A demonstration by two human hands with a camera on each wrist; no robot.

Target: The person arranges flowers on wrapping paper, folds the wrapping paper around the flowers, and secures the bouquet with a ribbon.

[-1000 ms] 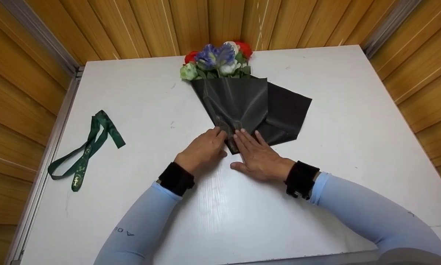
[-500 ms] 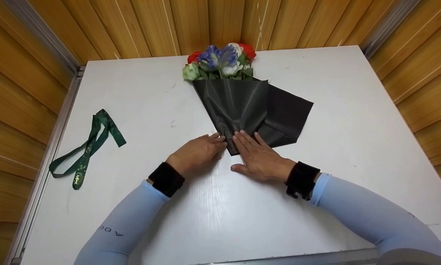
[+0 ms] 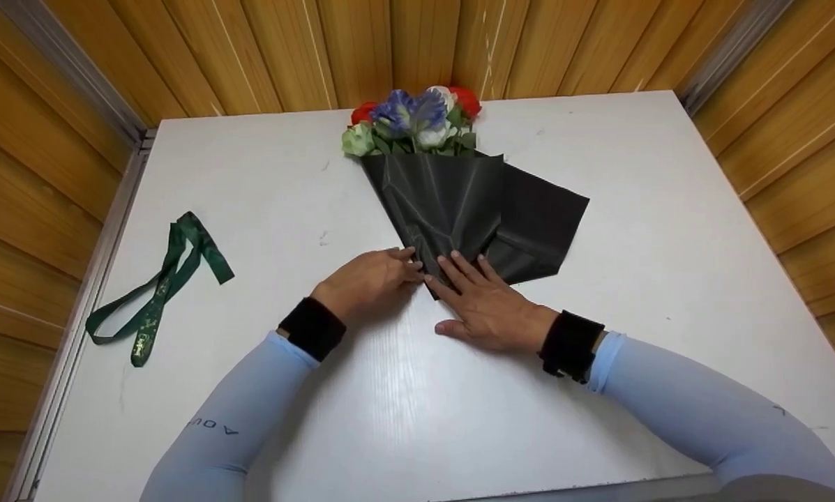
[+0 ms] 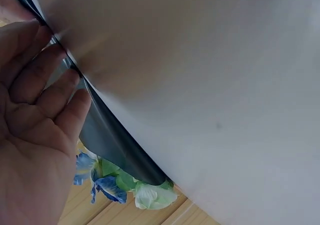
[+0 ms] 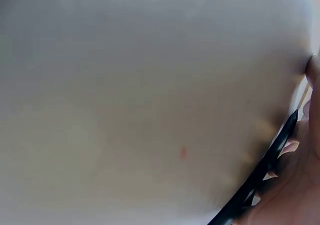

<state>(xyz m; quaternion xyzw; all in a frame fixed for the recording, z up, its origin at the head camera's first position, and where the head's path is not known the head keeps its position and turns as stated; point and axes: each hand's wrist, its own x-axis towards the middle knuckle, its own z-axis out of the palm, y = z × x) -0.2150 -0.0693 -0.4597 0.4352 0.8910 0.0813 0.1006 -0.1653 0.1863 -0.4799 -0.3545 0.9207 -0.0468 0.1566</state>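
A bouquet of red, blue, white and pale green flowers (image 3: 410, 118) lies on the white table, partly rolled in black wrapping paper (image 3: 448, 192). One flap of the paper spreads out to the right. My right hand (image 3: 490, 307) rests flat over the narrow lower end, fingers spread and thumb on the table. At the left edge of that end, the fingertips of my left hand (image 3: 372, 282) touch the paper. The left wrist view shows these fingers (image 4: 67, 100) slightly bent along the paper's edge, not wrapped round it. The stems are hidden in the paper.
A looped dark green ribbon (image 3: 169, 279) with gold print lies on the left of the white table (image 3: 598, 404). Wood-panelled walls (image 3: 361, 49) stand behind and on both sides, with a metal rail (image 3: 96, 279) along the left edge.
My left hand has eased back to the left, its fingers less bent than before. The right hand's fingers have spread wider over the lower end of the wrapping paper.
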